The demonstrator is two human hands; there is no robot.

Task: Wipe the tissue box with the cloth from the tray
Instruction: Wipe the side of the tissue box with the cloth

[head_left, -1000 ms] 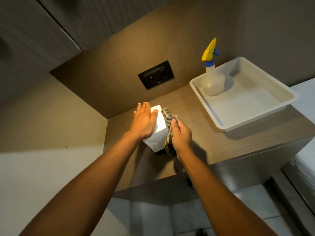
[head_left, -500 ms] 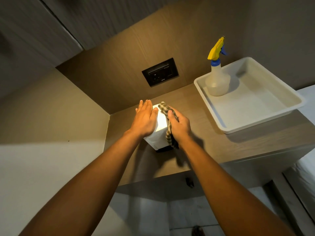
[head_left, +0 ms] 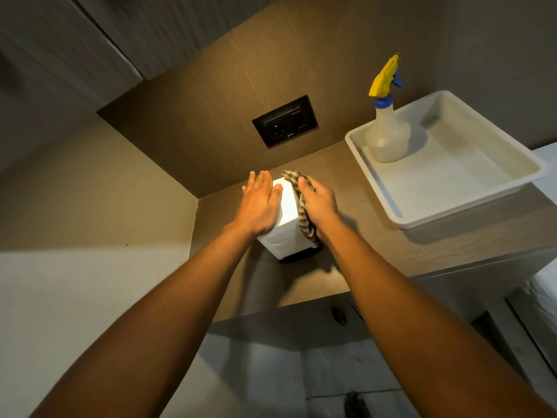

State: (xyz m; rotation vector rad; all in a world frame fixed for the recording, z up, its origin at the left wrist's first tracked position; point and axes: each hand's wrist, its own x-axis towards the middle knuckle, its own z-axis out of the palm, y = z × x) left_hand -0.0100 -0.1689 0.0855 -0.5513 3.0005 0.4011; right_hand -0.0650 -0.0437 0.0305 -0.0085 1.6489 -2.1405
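A white tissue box [head_left: 286, 218] stands upright on the wooden counter [head_left: 361, 236], near the corner of the wall. My left hand [head_left: 260, 203] lies flat against the box's left side and top, fingers straight and together, steadying it. My right hand [head_left: 319, 203] presses a checked green-and-cream cloth [head_left: 301, 206] against the box's right side; the cloth drapes from the top far corner down the right face. The white tray [head_left: 376, 188] sits to the right on the counter.
A clear spray bottle [head_left: 387, 134] with a yellow-and-blue trigger stands in the tray's far left corner. A black wall socket [head_left: 284, 122] is set in the wooden back panel behind the box. The counter's front edge drops to a tiled floor [head_left: 346, 372].
My right hand with the cloth has slid away from me along the box's right side, toward the far top corner. The left hand stays on the box. The camera shifted slightly.
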